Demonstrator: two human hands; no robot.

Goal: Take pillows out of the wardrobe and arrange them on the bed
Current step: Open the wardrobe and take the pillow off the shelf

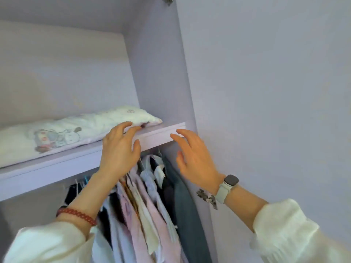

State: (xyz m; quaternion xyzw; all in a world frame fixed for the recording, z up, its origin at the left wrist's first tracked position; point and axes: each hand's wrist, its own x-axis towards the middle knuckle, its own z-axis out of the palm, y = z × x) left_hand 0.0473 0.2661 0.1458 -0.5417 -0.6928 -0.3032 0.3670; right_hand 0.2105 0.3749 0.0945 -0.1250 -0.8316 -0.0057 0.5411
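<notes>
Spread and empty, my left hand (119, 149) and right hand (191, 158) neared the soft, light white cartoon-printed pillow (76, 130); I'd grab its near corner.

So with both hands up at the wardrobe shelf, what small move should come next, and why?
Probably close the left hand on the near edge of the pillow and start drawing it off the shelf. Its fingertips are already at that edge, the pillow lies flat and ungrasped, and the right hand hovers open by the shelf front, free to help.
</notes>
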